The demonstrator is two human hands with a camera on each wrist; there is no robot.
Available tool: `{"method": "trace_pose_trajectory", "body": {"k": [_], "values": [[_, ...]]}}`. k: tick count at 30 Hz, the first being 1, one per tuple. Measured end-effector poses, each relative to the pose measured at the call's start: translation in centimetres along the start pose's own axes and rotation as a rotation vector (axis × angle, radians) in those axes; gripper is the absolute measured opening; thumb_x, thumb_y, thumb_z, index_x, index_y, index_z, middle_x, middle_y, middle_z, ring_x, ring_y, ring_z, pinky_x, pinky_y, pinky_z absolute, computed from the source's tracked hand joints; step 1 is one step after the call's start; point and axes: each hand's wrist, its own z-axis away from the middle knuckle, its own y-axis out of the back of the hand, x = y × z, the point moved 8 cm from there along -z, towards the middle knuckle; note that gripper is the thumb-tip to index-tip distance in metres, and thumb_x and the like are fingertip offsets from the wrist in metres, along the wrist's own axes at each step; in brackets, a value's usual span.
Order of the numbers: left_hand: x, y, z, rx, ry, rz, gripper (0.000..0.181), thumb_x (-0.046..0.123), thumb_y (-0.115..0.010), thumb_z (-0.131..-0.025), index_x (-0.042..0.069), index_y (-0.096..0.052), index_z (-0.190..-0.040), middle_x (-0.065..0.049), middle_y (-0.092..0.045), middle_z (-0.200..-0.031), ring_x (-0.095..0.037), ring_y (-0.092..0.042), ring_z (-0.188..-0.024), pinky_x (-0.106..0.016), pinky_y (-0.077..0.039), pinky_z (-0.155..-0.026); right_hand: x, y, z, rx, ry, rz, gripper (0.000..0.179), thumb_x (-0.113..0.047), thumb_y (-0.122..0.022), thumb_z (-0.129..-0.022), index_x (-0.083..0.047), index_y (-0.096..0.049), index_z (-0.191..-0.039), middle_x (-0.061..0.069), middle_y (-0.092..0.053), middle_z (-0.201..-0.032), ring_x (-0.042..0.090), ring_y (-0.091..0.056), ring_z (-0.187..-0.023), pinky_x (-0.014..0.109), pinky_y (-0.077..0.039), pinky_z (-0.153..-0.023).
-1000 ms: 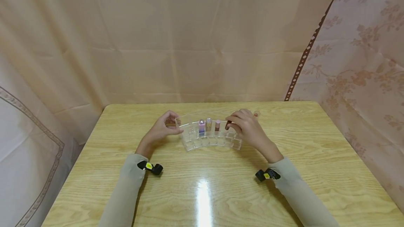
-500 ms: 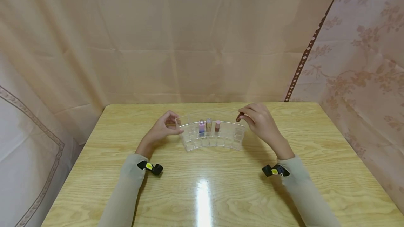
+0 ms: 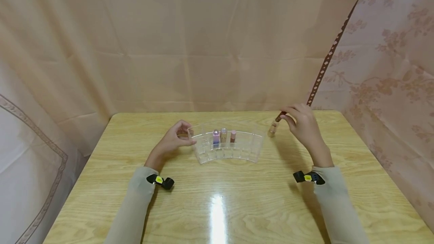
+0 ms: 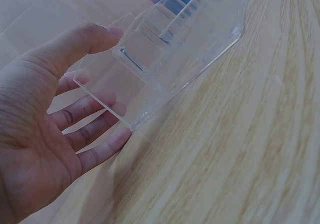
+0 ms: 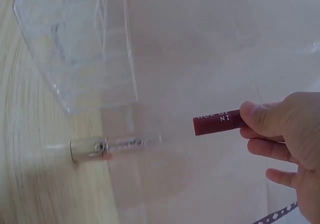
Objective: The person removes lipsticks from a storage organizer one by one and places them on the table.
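Observation:
A curved clear acrylic lipstick organizer [image 3: 244, 153] stands on the table. My left hand [image 3: 174, 137] holds its left end, thumb at the upper edge and fingers behind the end wall [image 4: 107, 91]. Upright in the back row are a pink-and-purple lipstick [image 3: 216, 138], a gold-toned lipstick [image 3: 223, 136] and a pink-capped brown lipstick [image 3: 233, 136]. To the right of the organizer, my right hand [image 3: 305, 128] pinches a dark red lipstick tube [image 5: 216, 123] with white lettering between thumb and fingertips. Below the tube's lower end stands a small clear bottle [image 5: 112, 148], overlapped by it in the head view.
The wood-grain table [image 3: 190, 206] carries a bright light reflection near the front. A beige curtain [image 3: 203, 48] hangs behind its far edge, and a pink floral cloth [image 3: 390, 78] is at the right. Both wrists wear black cameras [image 3: 307, 178].
My right hand has carried the dark red lipstick tube away from the organizer, rightward and back, over the clear bottle. The bottle now shows fully. My left hand stays at the organizer's left end.

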Motion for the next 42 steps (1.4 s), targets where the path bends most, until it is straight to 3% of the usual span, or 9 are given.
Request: {"method": "trace_pose_trajectory", "body": {"k": [7, 16, 25, 42], "values": [[-0.1, 0.0, -0.1, 0.000, -0.004, 0.007, 0.057, -0.002, -0.081, -0.082, -0.007, -0.049, -0.129, -0.030, -0.060, -0.121, -0.028, -0.064, -0.104, -0.028, -0.055, -0.092, 1.8, 0.0, 0.4, -0.006, -0.036, 0.072, 0.022, 0.002, -0.079, -0.082, 0.007, -0.074, -0.103, 0.023, -0.070, -0.096, 0.042, -0.061, -0.090, 0.056, -0.049, -0.083], [-0.3, -0.1, -0.1, 0.001, -0.002, 0.009, 0.057, -0.002, -0.080, -0.083, -0.008, -0.049, -0.129, -0.028, -0.061, -0.120, -0.029, -0.064, -0.105, -0.024, -0.055, -0.091, 4.5, -1.2, 1.8, -0.023, -0.096, 0.072, 0.019, 0.000, -0.080, -0.081, 0.005, -0.074, -0.099, 0.022, -0.071, -0.099, 0.042, -0.060, -0.090, 0.056, -0.046, -0.082], [-0.5, -0.1, 0.0, 0.008, 0.008, 0.008, 0.056, -0.002, -0.081, -0.082, -0.007, -0.050, -0.128, -0.028, -0.061, -0.120, -0.026, -0.064, -0.102, -0.026, -0.055, -0.090, 5.4, -3.2, 2.9, -0.061, -0.091, 0.070, 0.020, 0.001, -0.081, -0.081, 0.005, -0.075, -0.099, 0.021, -0.070, -0.092, 0.040, -0.062, -0.086, 0.057, -0.048, -0.082], [-0.3, 0.0, -0.1, 0.008, 0.016, 0.003, 0.057, 0.000, -0.081, -0.083, -0.007, -0.049, -0.129, -0.028, -0.061, -0.121, -0.034, -0.063, -0.108, -0.030, -0.054, -0.093, 6.5, -5.1, 3.5, -0.157, -0.120, 0.069, 0.020, 0.001, -0.081, -0.082, 0.006, -0.075, -0.100, 0.022, -0.072, -0.092, 0.041, -0.062, -0.086, 0.057, -0.049, -0.082]]}}
